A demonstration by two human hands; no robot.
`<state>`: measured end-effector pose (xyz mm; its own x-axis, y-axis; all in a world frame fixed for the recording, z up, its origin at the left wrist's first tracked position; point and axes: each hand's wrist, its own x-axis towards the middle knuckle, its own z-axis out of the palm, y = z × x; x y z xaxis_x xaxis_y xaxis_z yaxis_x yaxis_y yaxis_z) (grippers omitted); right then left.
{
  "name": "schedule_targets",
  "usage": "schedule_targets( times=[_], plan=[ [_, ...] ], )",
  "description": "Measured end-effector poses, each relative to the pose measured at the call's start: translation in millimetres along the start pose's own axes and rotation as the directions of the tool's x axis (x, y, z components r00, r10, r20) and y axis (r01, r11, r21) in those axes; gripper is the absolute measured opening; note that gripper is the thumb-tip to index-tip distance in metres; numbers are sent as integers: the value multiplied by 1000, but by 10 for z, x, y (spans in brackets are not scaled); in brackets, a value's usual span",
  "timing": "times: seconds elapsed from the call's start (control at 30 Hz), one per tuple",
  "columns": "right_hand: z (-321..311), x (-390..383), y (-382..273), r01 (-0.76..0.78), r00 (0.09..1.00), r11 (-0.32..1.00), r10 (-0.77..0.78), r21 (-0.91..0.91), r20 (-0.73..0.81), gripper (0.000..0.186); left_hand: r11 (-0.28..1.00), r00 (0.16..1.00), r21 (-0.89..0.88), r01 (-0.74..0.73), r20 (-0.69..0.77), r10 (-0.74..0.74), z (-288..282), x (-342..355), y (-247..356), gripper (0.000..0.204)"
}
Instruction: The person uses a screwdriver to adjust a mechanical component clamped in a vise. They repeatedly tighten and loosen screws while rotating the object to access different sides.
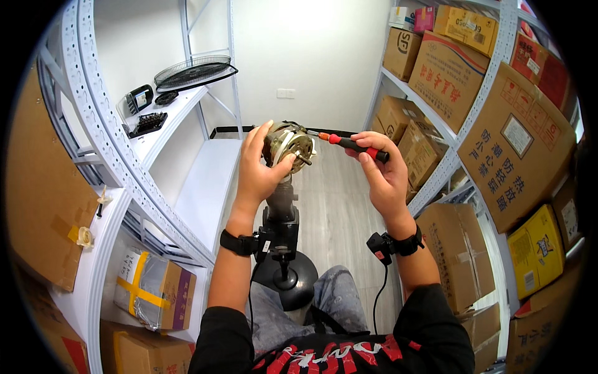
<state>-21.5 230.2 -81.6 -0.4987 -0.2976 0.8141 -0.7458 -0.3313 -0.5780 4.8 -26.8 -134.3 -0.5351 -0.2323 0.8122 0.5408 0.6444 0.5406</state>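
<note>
— Which way does our fan motor (pixel 288 144) point?

— Shaft toward our right, atop the black stand (pixel 283 230). Our left hand (pixel 260 167) grips its casing; our right hand (pixel 381 169) is closed round a red-and-black screwdriver (pixel 352 145), lying crosswise, tip at the motor.

— Anything hidden?

— The motor's rear, behind our fingers.

— The room?

— Grey floor (pixel 339 218), white shelves (pixel 187 118), cardboard boxes (pixel 492 118).

red-black screwdriver (pixel 356 145), black fan grille (pixel 193 70)
</note>
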Motion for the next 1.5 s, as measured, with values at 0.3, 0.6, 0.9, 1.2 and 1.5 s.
schedule_targets(
  times=[0.3, 0.6, 0.9, 1.2, 1.5],
  plan=[
    [-32, -11, -34, 199, 979, 916, -168, -349, 117, 30, 1000, 999, -22, 21, 25, -20, -14, 4, 34, 72],
    [-12, 7, -235, -174, 970, 902, 226, -395, 89, 19, 999, 1000, -37, 21, 15, -20, -15, 7, 20, 73],
    [-5, 45, -195, -72, 987, 934, 117, -350, 109, 19, 995, 998, -71, 64, 10, -64, -4, 2, 59, 77],
    [13, 119, -246, -215, 976, 775, 189, -595, -106, 17, 996, 997, -46, 71, 3, -71, 11, -23, 35, 78],
    [13, 156, -330, -363, 921, 701, 368, -614, -124, 15, 999, 999, -25, 42, -9, -43, -2, -24, 27, 75]
  ],
)
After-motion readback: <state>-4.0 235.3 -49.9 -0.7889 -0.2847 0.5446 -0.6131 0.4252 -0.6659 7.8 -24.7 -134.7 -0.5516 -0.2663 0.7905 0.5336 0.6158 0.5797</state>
